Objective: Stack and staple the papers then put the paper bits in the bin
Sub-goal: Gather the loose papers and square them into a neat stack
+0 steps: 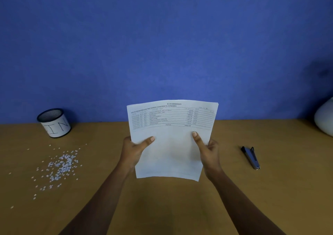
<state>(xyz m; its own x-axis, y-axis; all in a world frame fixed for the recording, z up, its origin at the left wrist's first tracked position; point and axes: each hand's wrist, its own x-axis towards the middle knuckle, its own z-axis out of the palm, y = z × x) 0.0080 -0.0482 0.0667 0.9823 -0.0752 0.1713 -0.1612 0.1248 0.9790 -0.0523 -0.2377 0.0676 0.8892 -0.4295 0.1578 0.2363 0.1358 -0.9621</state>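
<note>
Papers (171, 141) are being held upright between your hands, left hand (134, 150) and right hand (209, 149) gripping each side edge, likely squaring the stack; stapler (250, 157) is lying right, paper bits (61, 166) and bin (54, 123) left.

desk (180, 207): matt tan wood-look top, smooth | papers (171, 153): matt white printed sheets | bin (54, 123): dark metal mesh cup with white paper wrap | paper bits (61, 166): white matt specks | stapler (250, 157): dark body, metal tip | wall (162, 45): matt blue, finely textured

Bin (54, 123) left, papers (171, 141) centre, stapler (250, 157) right
</note>
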